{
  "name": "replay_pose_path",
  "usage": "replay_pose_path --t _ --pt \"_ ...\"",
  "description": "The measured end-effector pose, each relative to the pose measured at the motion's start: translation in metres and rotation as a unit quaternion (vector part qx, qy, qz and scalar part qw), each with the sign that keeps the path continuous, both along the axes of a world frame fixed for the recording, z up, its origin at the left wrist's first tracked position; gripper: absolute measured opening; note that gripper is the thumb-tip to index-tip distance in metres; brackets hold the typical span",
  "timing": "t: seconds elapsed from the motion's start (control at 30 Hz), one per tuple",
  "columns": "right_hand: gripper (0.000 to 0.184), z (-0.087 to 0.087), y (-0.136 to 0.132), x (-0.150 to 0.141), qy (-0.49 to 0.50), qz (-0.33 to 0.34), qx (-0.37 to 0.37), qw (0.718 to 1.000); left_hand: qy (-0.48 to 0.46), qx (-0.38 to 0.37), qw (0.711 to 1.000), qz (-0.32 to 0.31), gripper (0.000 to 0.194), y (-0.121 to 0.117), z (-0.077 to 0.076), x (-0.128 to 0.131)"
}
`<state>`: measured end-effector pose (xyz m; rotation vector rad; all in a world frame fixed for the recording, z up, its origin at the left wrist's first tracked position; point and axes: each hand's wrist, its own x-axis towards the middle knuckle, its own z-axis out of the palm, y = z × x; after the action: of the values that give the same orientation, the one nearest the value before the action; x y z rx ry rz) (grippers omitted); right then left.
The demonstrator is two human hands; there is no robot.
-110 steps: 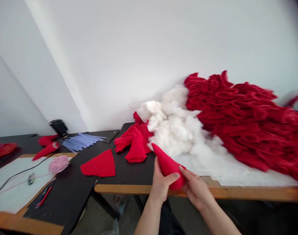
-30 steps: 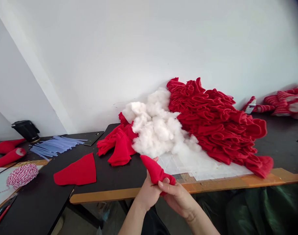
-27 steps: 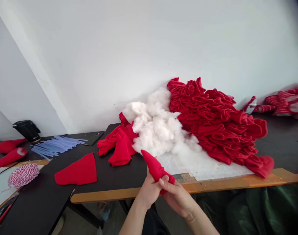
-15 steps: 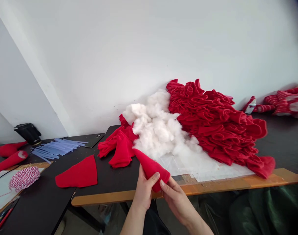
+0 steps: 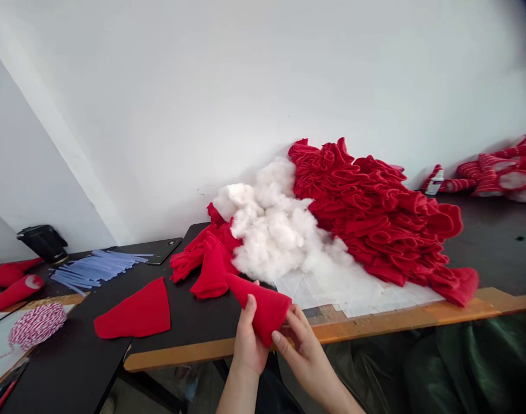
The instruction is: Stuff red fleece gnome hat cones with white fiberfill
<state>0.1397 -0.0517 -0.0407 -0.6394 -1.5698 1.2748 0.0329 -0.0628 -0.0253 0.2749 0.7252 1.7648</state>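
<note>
A red felt cone, like a small pointed hat (image 5: 263, 307), is held between my hands over the table's front edge, its tip toward the far left. My left hand (image 5: 249, 339) is wrapped round its middle, thumb on top. At the wide end, my right hand (image 5: 300, 348) grips the rim, its thumb outside and its fingers partly hidden at the opening. Just beyond the cone lies a heap of white fluffy stuffing (image 5: 275, 230). More red cones (image 5: 211, 264) lie to its left, and a big pile of red felt pieces (image 5: 375, 213) rises to its right.
A flat red piece (image 5: 136, 310) lies on the black table at left. Beyond it are blue-white strips (image 5: 101, 270), a phone (image 5: 164, 251), a black cup-like object (image 5: 42, 241) and red-white twine (image 5: 37, 326). A small white bottle (image 5: 434, 183) stands back right, near striped red pieces (image 5: 500, 172).
The cone has turned a little, its tip lower and its wide end more to the right. My right fingers have shifted along the rim. The whole view has moved slightly.
</note>
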Motion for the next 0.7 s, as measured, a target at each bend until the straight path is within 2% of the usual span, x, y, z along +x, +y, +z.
replay_pose_path --t 0.07,0.17,0.23,0.37,0.47,0.53,0.63,0.7 --pt "0.031 -0.002 0.001 0.001 -0.032 -0.055 0.043 0.997 0.028 -0.005 1.000 0.000 0.069 -0.001 -0.001 0.001" --pt "0.029 -0.006 0.006 0.001 -0.001 -0.132 -0.003 0.991 0.035 0.013 0.999 0.027 0.066 0.001 -0.002 0.002" --pt "0.032 -0.007 0.009 0.001 0.053 -0.130 -0.071 0.988 0.027 0.016 0.999 0.040 0.059 0.002 -0.002 0.002" --pt "0.036 -0.003 0.005 -0.003 0.127 -0.053 -0.160 0.978 -0.003 0.024 0.999 0.046 0.041 0.004 -0.003 0.005" --pt "0.037 -0.001 0.004 -0.006 0.142 -0.073 -0.183 0.970 -0.055 -0.009 0.998 0.020 0.031 0.004 -0.004 0.005" --pt "0.037 0.001 0.006 -0.008 0.133 -0.095 -0.164 0.973 -0.069 -0.027 0.997 0.013 0.030 0.006 -0.005 0.005" --pt "0.031 0.001 0.012 -0.010 0.081 -0.090 -0.070 0.990 -0.037 0.001 0.999 0.025 0.031 0.009 -0.006 0.011" --pt "0.028 -0.002 0.013 -0.007 0.055 -0.118 -0.012 0.991 -0.017 0.022 0.999 0.040 0.036 0.008 -0.005 0.017"
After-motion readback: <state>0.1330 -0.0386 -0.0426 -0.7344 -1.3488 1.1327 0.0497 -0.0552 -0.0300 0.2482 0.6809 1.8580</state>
